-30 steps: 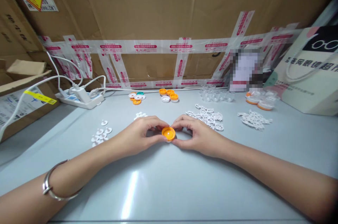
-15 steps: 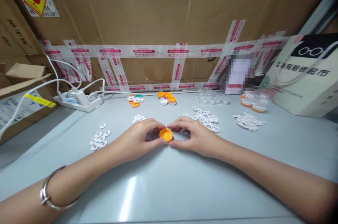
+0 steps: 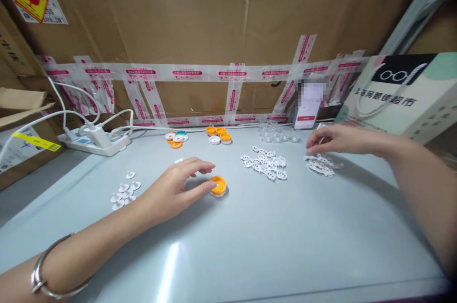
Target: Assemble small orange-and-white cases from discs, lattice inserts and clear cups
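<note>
A round orange piece with a white base (image 3: 219, 188) lies on the table at the middle. My left hand (image 3: 178, 189) is open beside it, thumb at its left rim and fingers arched above, not gripping it. Over on the right, my right hand (image 3: 342, 140) hovers above a pile of white openwork pieces (image 3: 321, 166). Its fingers are bent with a gap between thumb and fingers, and nothing shows held in them. This hand hides most of the orange and clear pieces behind it.
White stemmed discs (image 3: 125, 190) lie at left. Orange, white and green discs (image 3: 176, 138), orange and white cups (image 3: 218, 135) and clear cups (image 3: 274, 132) line the back. More white openwork pieces (image 3: 266, 162) lie right of centre. A power strip (image 3: 96, 142), phone (image 3: 307, 105) and paper bag (image 3: 392, 103) stand behind.
My right hand has let go of the orange piece and moved right to the white openwork pile. My left hand has loosened its grip. The view has shifted slightly right.
</note>
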The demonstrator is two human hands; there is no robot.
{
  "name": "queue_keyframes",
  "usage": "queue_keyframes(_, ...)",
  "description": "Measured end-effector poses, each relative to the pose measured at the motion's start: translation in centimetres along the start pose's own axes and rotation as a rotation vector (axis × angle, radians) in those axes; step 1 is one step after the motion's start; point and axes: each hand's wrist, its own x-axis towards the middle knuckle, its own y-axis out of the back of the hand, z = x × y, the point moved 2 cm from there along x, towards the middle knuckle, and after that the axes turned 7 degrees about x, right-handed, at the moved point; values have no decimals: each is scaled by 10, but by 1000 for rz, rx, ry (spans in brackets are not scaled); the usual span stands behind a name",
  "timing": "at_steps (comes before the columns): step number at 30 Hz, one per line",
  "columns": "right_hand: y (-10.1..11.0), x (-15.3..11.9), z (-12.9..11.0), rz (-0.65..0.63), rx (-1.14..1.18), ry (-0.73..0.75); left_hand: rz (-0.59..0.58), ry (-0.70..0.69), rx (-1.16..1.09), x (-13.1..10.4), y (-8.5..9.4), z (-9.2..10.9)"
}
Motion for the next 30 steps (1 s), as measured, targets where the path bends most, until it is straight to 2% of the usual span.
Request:
queue_keyframes(2,-9,-7,3,-7,-34,2,8,-4,-3,0,1,0)
queue_keyframes(4,-14,-4,8,-79,-84,15,24,-9,-9,-1,2,0)
queue_keyframes(6,-15,7,15,-268,-144,17,41,-17,-17,-2,3,1)
queue_keyframes(9,-13,29,29,-688,-251,-37,50,-21,-22,-2,4,1)
queue_keyframes(11,-8,40,32,-782,-297,-48,63,-23,-17,-3,5,2)
queue_keyframes(12,-6,44,31,-771,-305,-49,74,-25,-14,-3,5,2)
queue_keyframes(15,-3,44,15,-602,-178,-53,118,-31,-4,-4,7,2)
queue_keyframes(17,-6,33,-6,-485,98,-25,150,-36,-1,-4,8,2)
queue_keyframes(19,-16,16,-33,-459,476,65,178,-48,-10,-3,8,2)
queue_keyframes(22,-40,-19,-71,-543,885,106,183,-50,-84,-2,7,6)
queue_keyframes(25,-64,-51,-96,-638,1115,-3,187,-23,-251,-1,4,11)
queue_keyframes(30,-78,-77,-105,-727,1292,-236,218,46,-594,1,0,19)
